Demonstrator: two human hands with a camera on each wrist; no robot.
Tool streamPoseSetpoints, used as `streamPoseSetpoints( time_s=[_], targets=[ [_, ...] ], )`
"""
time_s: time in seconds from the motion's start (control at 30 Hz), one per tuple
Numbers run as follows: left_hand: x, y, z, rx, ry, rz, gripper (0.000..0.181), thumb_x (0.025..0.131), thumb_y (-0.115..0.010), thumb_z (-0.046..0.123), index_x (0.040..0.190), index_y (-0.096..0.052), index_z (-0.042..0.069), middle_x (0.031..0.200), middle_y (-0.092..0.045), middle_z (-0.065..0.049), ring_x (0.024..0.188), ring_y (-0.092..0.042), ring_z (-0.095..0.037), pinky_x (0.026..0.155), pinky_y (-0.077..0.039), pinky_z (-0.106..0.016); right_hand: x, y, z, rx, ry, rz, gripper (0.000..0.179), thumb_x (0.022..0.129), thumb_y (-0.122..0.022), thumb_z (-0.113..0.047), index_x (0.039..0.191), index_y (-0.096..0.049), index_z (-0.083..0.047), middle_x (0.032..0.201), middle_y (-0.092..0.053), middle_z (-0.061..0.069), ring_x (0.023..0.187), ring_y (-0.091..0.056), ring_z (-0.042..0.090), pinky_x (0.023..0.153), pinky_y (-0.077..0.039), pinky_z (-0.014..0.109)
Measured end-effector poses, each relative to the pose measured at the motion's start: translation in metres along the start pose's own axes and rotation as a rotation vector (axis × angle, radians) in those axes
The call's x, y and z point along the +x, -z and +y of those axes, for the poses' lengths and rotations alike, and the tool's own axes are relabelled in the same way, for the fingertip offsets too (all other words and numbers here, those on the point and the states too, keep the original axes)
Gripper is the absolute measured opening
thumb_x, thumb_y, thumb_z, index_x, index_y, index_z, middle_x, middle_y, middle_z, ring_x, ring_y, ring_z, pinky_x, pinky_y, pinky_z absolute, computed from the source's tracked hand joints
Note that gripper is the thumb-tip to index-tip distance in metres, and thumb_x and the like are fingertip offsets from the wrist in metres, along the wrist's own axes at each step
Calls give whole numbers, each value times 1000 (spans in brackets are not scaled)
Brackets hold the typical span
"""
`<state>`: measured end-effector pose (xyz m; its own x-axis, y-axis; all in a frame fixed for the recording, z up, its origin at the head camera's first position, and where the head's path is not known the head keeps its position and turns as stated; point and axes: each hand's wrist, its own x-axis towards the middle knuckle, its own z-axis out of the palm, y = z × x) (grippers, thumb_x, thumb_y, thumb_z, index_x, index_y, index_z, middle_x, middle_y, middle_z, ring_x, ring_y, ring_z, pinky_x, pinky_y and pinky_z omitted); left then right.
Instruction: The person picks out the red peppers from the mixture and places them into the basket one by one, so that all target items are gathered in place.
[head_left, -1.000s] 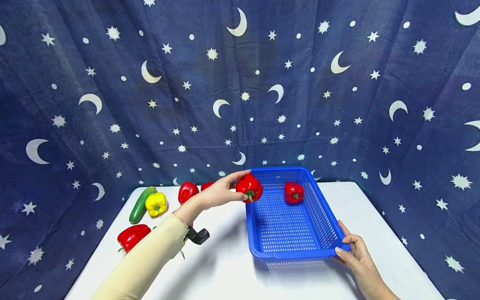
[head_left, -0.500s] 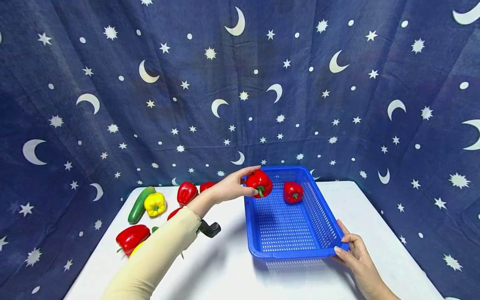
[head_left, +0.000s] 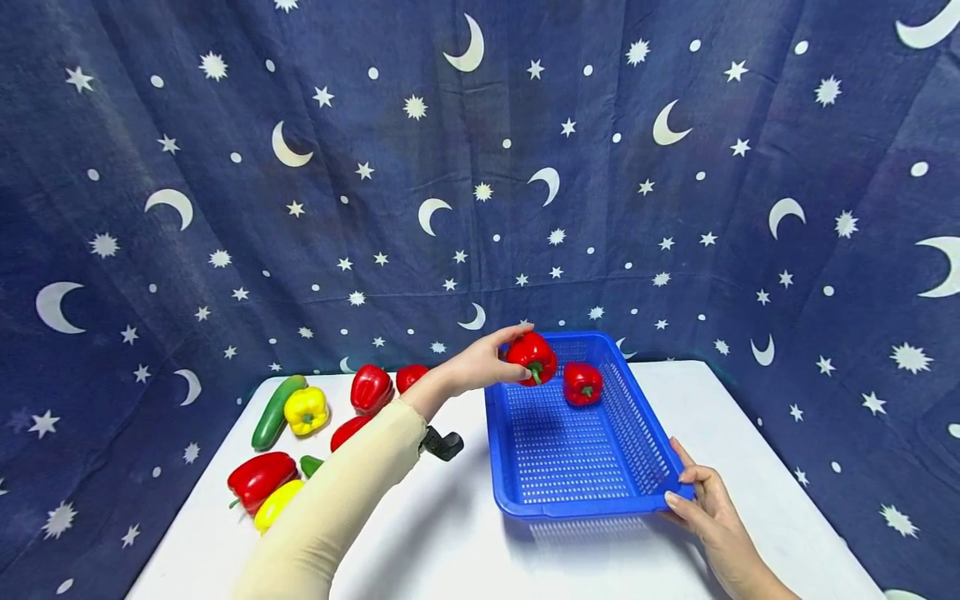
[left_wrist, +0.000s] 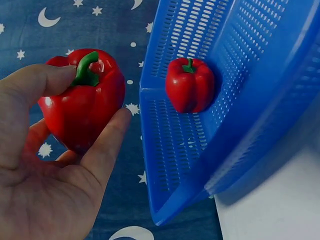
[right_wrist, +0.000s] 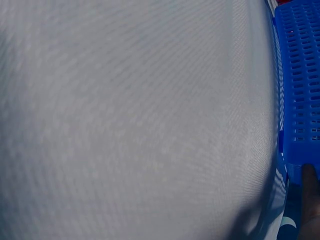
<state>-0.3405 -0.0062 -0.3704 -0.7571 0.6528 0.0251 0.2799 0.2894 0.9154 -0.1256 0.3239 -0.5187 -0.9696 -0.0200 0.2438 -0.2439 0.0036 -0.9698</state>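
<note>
My left hand [head_left: 480, 364] holds a red bell pepper [head_left: 536, 358] by its sides, thumb beside the green stem, above the back left part of a blue perforated plastic basket [head_left: 577, 507]. In the left wrist view, the thumb and fingers [left_wrist: 107, 150] curl round this pepper, apart from the basket wall. Another red bell pepper [head_left: 582, 384] lies inside the basket towards the back. My right hand [head_left: 712, 521] grips the basket's near right corner, thumb on top of the rim. Only a dark finger [right_wrist: 310, 195] at that rim shows in the right wrist view.
On the left of the white table [head_left: 420, 550] lie a cucumber [head_left: 278, 412], a yellow bell pepper [head_left: 306, 411], several red bell peppers [head_left: 261, 481], another yellow vegetable [head_left: 277, 504] and a partly hidden green one [head_left: 311, 465]. A star-patterned curtain [head_left: 390, 167] hangs behind.
My left hand has moved right and slightly up with the red bell pepper, from the basket's left rim to over its inside. The right hand keeps its hold on the corner.
</note>
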Motion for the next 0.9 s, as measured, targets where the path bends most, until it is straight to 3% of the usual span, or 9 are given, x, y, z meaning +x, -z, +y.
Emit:
streamPoseSetpoints(
  time_s=[0.13, 0.37, 0.63, 0.9],
  targets=[
    [8, -4, 1, -39, 11, -3, 79, 89, -74, 7, 157, -41, 28, 144, -47, -6, 119, -59, -27, 91, -58, -37, 0, 0, -1, -5, -19, 8, 21, 107, -47, -2, 119, -31, -3, 172, -3, 7, 132, -39, -11, 93, -53, 23],
    [21, -9, -1, -87, 30, -8, 77, 89, -73, 4, 157, -42, 24, 146, -46, -10, 118, -60, -29, 92, -58, -42, -1, 1, 0, 9, 21, -7, 19, 107, -45, 1, 119, -31, -2, 172, -4, 8, 133, -39, -10, 93, -53, 24],
    [43, -13, -3, -72, 44, 9, 76, 89, -72, -1, 157, -42, 18, 141, -48, -14, 115, -59, -29, 89, -59, -40, 0, 2, 1, 20, 52, 0, 18, 106, -44, 4, 118, -31, 1, 171, -10, 6, 134, -40, -7, 93, -54, 26],
    [62, -16, -10, -79, 117, -10, 76, 89, -71, -6, 155, -43, 16, 142, -46, -15, 111, -60, -29, 88, -59, -41, 0, 1, 0, 17, 41, 0, 18, 106, -44, 2, 117, -30, 0, 172, -8, 6, 134, -40, -6, 93, -54, 26]
  ],
)
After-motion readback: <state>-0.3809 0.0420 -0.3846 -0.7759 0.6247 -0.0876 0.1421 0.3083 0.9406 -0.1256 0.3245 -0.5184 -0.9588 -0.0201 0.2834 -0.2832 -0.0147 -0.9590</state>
